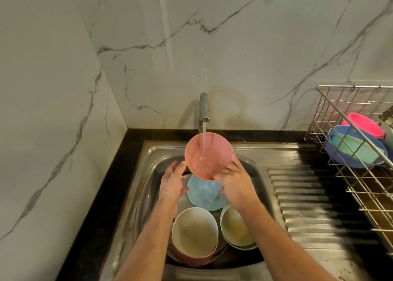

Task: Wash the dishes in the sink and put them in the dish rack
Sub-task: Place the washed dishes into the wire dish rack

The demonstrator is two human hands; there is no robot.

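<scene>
Head view shows us the pink bowl (209,155) tilted up between our two hands, its inside facing us, under the stream of water (204,139) that falls from the tap (204,107) into it. Our right hand (235,185) grasps the bowl's lower right rim, fingers curled round the edge. Our left hand (173,179) is released, its fingers straight and loose; the fingertips lie right at the bowl's left rim, though we cannot tell if they touch it. Just below and between our hands, a blue plate (204,192) lies in the sink (148,174). Nearer to us, between our forearms, a cream bowl (194,230) sits inside a dull red bowl (192,259), and under our right forearm a second cream bowl (236,227) rests in a pale green one. Right of our right hand runs the ribbed steel drainboard (302,197). Well beyond it to the right stands the wire dish rack (340,110), holding a blue bowl (338,155) with a teal bowl (355,147) inside it, and a bright pink bowl (362,124) behind them. Marble wall (212,46) rises behind the tap.
</scene>
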